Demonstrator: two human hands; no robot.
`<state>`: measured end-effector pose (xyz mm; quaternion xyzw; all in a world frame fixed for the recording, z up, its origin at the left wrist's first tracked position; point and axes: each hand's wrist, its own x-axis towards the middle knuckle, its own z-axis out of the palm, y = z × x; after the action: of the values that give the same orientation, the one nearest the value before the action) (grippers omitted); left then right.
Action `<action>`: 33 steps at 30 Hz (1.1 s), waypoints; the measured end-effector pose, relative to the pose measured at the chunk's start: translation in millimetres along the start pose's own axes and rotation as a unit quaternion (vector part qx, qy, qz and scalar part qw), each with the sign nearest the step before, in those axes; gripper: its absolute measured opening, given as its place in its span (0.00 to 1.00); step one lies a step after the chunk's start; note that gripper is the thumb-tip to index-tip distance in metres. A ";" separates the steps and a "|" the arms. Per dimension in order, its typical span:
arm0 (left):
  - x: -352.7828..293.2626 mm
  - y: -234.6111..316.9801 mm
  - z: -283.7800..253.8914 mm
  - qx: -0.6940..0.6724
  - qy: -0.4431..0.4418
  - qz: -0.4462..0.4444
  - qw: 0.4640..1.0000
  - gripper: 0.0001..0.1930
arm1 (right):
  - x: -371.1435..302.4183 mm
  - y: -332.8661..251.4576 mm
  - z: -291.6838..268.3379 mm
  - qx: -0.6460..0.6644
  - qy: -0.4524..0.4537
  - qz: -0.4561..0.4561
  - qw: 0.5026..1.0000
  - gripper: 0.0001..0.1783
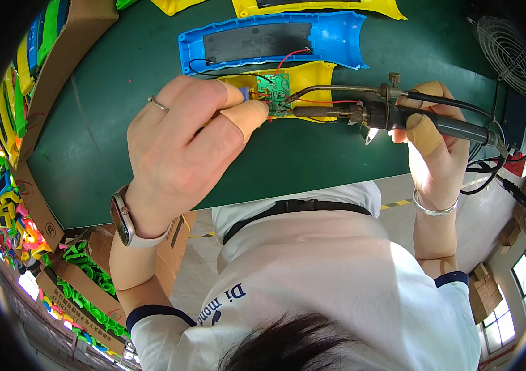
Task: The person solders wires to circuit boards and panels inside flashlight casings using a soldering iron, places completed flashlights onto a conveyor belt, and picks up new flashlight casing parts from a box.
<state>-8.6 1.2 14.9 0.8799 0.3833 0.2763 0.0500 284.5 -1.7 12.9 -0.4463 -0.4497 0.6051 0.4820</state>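
Note:
My right hand (439, 139) is closed around a black soldering iron (374, 115) with a thin metal solder-feed tube (331, 88) clamped above it. The iron's tip and the tube's end meet at a green circuit board (273, 85). My left hand (179, 133) is pinched at the board's left edge on a small blue-violet part (245, 94) with thin wires; most of that part is hidden by the fingers. Tan covers wrap several fingertips. Beneath the board lies a yellow plastic shell (322, 74), and red and black wires run from the board.
A blue shell (343, 40) with a dark panel lies just beyond on the green table (121, 55). Yellow shells (331, 7) are at the far edge. Cardboard boxes (84, 31) with colourful parts stand at left. A round wire fan guard (507, 52) and cables are at right.

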 end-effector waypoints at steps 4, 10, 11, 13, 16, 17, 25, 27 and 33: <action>1.3 -0.5 -0.1 -0.001 0.002 0.001 1.000 0.12 | 0.4 -2.6 -0.8 -0.009 -0.011 0.020 1.000 0.15; 1.4 -2.1 -0.6 0.024 -0.004 0.022 0.999 0.12 | -1.8 -3.5 -2.4 0.011 0.005 0.041 0.999 0.18; 1.4 -2.7 -0.3 0.027 -0.004 0.025 0.999 0.12 | -1.7 -3.9 -3.8 0.011 0.011 0.038 0.999 0.18; 1.4 -3.3 -0.1 0.028 -0.004 0.027 0.999 0.12 | -0.6 -6.7 -8.1 0.025 0.017 0.041 0.999 0.19; 2.3 -3.3 -0.1 0.025 -0.004 0.027 0.999 0.12 | -2.8 -7.8 -9.2 0.011 0.019 0.032 0.999 0.19; 2.8 -3.0 -0.2 0.026 -0.005 0.027 0.999 0.12 | -3.3 -8.0 -9.3 0.004 0.019 0.035 0.999 0.19; 1.8 -2.5 -0.1 0.031 -0.010 0.018 0.999 0.11 | -2.4 -2.2 -11.3 0.052 0.018 0.007 0.998 0.17; 3.0 -0.4 0.3 0.033 -0.012 0.004 0.999 0.11 | -0.8 -0.7 -13.1 0.071 0.025 -0.004 0.997 0.16; 19.8 -3.5 -10.5 -0.050 0.011 -0.061 0.997 0.09 | 1.4 0.2 -21.6 0.111 0.041 -0.031 0.992 0.13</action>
<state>-5.5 16.3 31.6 0.8479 0.4227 0.3017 0.1065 305.3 2.2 8.4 -0.4005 -0.3728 0.6173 0.5653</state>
